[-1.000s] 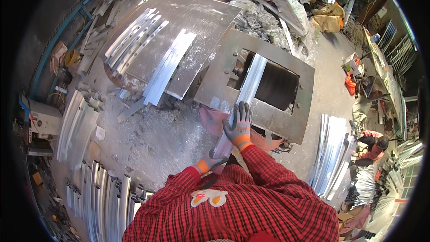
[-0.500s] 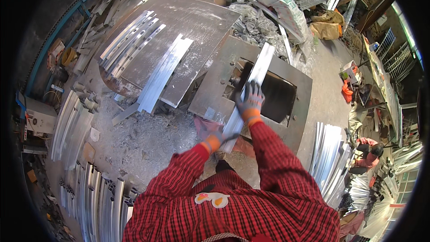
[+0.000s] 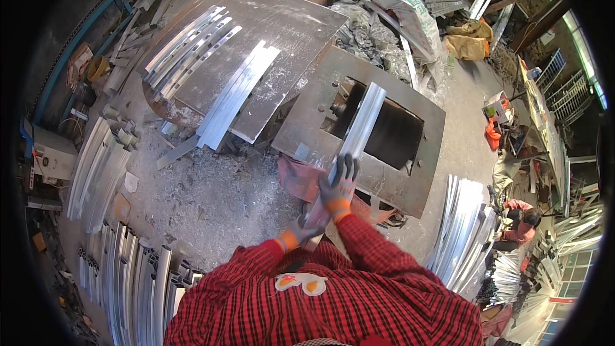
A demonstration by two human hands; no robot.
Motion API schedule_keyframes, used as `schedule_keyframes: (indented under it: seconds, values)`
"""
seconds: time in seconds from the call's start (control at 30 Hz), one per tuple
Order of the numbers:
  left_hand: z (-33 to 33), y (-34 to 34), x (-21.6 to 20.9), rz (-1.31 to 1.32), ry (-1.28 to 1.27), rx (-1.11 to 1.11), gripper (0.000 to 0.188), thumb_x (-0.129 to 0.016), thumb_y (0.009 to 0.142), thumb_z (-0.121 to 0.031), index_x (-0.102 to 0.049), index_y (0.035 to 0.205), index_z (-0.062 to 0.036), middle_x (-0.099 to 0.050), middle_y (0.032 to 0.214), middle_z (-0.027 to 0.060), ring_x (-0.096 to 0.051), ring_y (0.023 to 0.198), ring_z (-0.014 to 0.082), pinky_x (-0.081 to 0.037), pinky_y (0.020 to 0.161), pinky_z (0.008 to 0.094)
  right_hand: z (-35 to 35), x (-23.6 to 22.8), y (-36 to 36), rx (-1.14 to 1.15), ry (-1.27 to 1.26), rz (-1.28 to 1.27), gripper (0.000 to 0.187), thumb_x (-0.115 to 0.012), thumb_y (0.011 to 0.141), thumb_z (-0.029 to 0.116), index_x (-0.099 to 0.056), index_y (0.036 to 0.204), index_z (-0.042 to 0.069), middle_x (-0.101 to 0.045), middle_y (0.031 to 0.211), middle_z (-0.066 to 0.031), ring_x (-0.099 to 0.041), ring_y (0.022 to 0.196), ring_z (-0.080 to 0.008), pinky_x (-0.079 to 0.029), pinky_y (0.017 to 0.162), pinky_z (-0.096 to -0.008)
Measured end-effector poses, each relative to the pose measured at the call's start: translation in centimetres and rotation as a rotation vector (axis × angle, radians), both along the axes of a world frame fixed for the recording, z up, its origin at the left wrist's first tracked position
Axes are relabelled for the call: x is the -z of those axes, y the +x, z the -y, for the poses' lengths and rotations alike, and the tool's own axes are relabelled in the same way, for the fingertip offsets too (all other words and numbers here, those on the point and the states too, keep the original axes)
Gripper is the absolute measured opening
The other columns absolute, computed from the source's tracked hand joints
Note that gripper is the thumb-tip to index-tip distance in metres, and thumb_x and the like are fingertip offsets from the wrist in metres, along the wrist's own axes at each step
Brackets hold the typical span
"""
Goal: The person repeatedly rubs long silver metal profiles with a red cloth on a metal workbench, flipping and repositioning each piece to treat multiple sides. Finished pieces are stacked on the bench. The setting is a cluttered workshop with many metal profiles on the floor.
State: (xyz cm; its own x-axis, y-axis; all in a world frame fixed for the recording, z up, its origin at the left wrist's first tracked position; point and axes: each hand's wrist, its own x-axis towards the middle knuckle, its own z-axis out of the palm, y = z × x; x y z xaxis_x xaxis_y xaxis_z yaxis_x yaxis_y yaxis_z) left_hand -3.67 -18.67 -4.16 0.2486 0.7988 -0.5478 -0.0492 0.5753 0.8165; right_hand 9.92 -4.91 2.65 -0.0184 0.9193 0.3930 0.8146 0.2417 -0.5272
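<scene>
A long silvery aluminium profile [image 3: 366,115] slants away from my body, its far end over the dark opening of a metal machine table [image 3: 432,122]. In that opening sits a wide black roller or belt [image 3: 394,134]. My right hand [image 3: 338,187], in a grey and orange glove, is closed around the profile's middle just off the table's near edge. Close to my waist, my left hand [image 3: 296,232], gloved alike, grips the near end. The palms and undersides of the fingers are hidden.
Left of the machine, a large brown worktable [image 3: 282,16] bears flat profiles [image 3: 238,93] and slotted strips [image 3: 192,51]. Profile bundles stand at lower left [image 3: 138,288] and right [image 3: 462,224]. Metal shavings [image 3: 218,198] litter the floor. A person [image 3: 517,224] crouches far right.
The profile has been drawn back toward my body, its far end now over the machine's opening. Both hands came nearer to me with it, and my right hand has left the area above the roller.
</scene>
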Motion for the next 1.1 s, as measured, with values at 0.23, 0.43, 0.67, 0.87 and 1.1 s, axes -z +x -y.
schedule_keyframes:
  seconds: [0.23, 0.43, 0.67, 0.87, 1.1]
  values:
    - [5.0, -1.6, -3.5, -0.252, 0.035, 0.180, 0.048, -0.077, 0.088, -0.039, -0.062, 0.118, -0.0051, -0.068, 0.110, 0.0064, -0.061, 0.099, 0.0135, -0.050, 0.088, 0.0297, 4.4, 1.4, 0.4, -0.058, 0.137, -0.215, 0.073, -0.075, 0.078, 0.026, -0.044, 0.139, 0.002, -0.050, 0.136, -0.0236, -0.048, 0.127, -0.0437, -0.037, 0.111, -0.0530]
    - [-5.6, 0.9, -10.3, 0.268, -0.180, 0.156, 0.071, -0.063, 0.089, -0.064, -0.060, 0.132, -0.0078, -0.068, 0.107, 0.0091, -0.066, 0.098, 0.0212, -0.053, 0.087, 0.0332, -4.1, 0.1, 3.9, -0.127, -0.165, -1.171, 0.072, -0.071, 0.088, 0.013, -0.036, 0.150, 0.007, -0.047, 0.145, -0.0109, -0.047, 0.130, -0.0256, -0.040, 0.109, -0.0382]
    - [-20.2, 5.3, -6.6, -0.293, 0.290, 0.193, 0.050, -0.065, 0.094, -0.029, -0.055, 0.142, -0.0199, -0.065, 0.123, 0.0158, -0.066, 0.103, 0.0258, -0.052, 0.089, 0.0357, -18.4, 1.7, 5.7, 0.181, -0.325, -0.515, 0.068, -0.064, 0.092, 0.049, -0.045, 0.135, -0.001, -0.060, 0.118, -0.0293, -0.060, 0.106, -0.0443, -0.049, 0.090, -0.0477]
    - [-15.7, 6.2, -5.7, -0.199, 0.130, -0.143, 0.063, -0.080, 0.080, -0.052, -0.067, 0.116, -0.0023, -0.070, 0.107, 0.0085, -0.064, 0.095, 0.0158, -0.051, 0.081, 0.0309, -13.5, 4.1, 6.2, -0.001, -0.326, -0.157, 0.054, -0.060, 0.093, 0.036, -0.047, 0.135, 0.004, -0.055, 0.119, -0.0314, -0.060, 0.109, -0.0478, -0.048, 0.093, -0.0473]
    - [-0.6, 2.0, -0.7, 0.032, 0.112, -0.057, 0.070, -0.090, 0.070, -0.043, -0.057, 0.115, -0.0006, -0.065, 0.098, 0.0070, -0.058, 0.091, 0.0174, -0.049, 0.081, 0.0331, 3.3, 6.3, 1.1, -0.059, -0.296, -0.810, 0.049, -0.070, 0.095, 0.031, -0.048, 0.128, 0.002, -0.067, 0.100, -0.0111, -0.065, 0.087, -0.0178, -0.053, 0.073, -0.0334]
